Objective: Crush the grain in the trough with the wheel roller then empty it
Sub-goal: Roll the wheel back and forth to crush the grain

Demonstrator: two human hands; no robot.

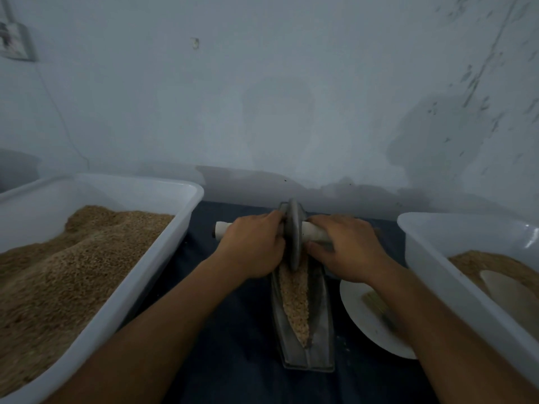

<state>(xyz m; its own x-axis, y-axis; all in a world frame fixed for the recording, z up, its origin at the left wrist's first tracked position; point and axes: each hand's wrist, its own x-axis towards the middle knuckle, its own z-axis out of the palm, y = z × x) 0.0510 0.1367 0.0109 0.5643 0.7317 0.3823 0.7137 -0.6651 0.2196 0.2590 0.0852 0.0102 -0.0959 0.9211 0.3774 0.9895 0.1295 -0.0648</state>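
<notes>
Both hands are wrapped around the pale handle (313, 231) that runs crosswise through the wheel roller (293, 236). The left hand (252, 246) has its fingers curled over the handle on the left side of the disc, with the handle's end poking out past the knuckles. The right hand (348, 247) grips the other side the same way, its thumb tucked under near the disc. Between the two fists the grey wheel stands upright on its edge, sitting down in the far half of the trough (323, 310).

The trough is a narrow, boat-shaped metal piece running away from the person towards the wall, resting on a dark blue cloth (233, 330). A strip of pale grain (294, 304) lies along its groove, from under the wheel to the near tip.

Just right of the trough, partly under the right forearm, is a white plate (358, 316) with a small brush (379, 309) on it. A white tub (163, 252) heaped with brown grain stands to the left, and a second white tub (431, 258), holding less, stands to the right.
</notes>
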